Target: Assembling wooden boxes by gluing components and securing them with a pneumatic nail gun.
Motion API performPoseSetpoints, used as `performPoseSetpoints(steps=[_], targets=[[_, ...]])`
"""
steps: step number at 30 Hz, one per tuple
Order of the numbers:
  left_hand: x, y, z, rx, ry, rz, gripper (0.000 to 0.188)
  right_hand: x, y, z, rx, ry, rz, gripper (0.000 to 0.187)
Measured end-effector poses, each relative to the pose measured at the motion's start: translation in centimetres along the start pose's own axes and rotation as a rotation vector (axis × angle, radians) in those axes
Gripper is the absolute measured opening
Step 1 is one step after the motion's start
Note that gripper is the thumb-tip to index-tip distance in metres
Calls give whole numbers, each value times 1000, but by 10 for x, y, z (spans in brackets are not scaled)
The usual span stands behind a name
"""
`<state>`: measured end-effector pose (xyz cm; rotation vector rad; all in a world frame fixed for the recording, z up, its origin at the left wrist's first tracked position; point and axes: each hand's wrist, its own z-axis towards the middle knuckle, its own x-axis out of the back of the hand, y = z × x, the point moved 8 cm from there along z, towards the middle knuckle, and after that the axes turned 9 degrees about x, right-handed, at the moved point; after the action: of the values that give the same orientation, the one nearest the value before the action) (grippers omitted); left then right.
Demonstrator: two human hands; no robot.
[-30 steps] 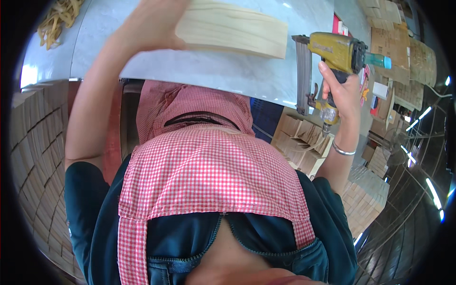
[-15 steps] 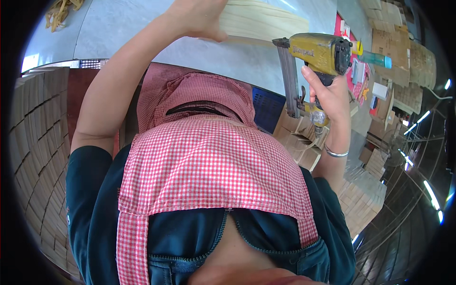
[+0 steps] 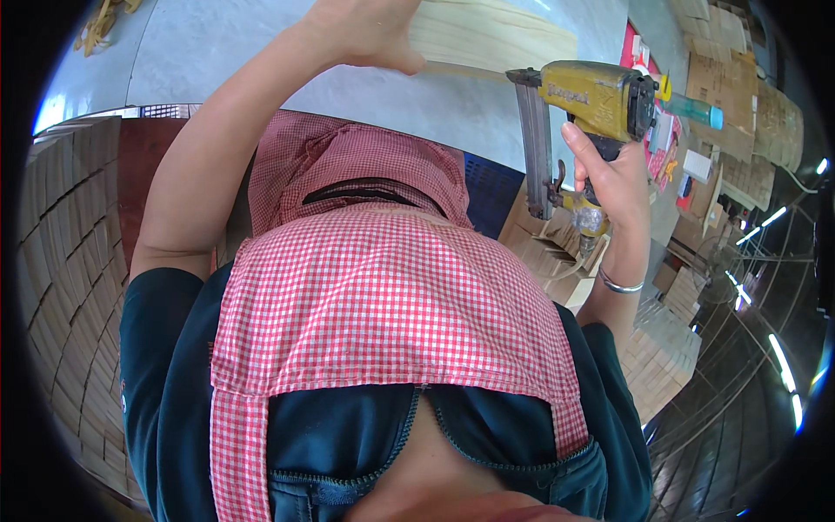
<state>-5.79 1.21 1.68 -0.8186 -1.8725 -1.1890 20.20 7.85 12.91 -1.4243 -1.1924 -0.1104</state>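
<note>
My left hand [image 3: 361,35] reaches far forward and grips the near left end of a pale wooden board [image 3: 500,39] lying on the grey worktop [image 3: 261,61], thumb along its edge. My right hand [image 3: 609,174], a metal bangle on its wrist, is closed around the handle of a yellow pneumatic nail gun [image 3: 600,91]. The gun's dark magazine hangs down, and its nose sits just below the board's right end. My red-and-white checked apron and dark jacket fill the middle of the view.
Stacked pale wooden pieces [image 3: 70,261] rise along the left. A blue crate [image 3: 491,187] sits under the worktop edge. Small wooden boxes [image 3: 661,348] pile up at the lower right. Cardboard sheets [image 3: 739,78] and a green bottle [image 3: 696,109] are beyond the gun.
The board and my left hand have shifted up and to the right in view. The gun's nose has come closer to the board's right end.
</note>
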Motion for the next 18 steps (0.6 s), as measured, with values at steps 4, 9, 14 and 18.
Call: performPoseSetpoints(steps=[4,9,14,18], targets=[[-1,1,-1,7,19,-41,65,-3,8,-6,-77,46,53,23],[7,5,-7,61,31,-16,67,-12,13,-19,-128,149,76,24],[2,0,-6,109,-85,-17,79,-8,11,-13,-83,109,71,24],[-16,-40,-11,-7,-7,-201,90,-6,-7,-15,-20,175,109,22]])
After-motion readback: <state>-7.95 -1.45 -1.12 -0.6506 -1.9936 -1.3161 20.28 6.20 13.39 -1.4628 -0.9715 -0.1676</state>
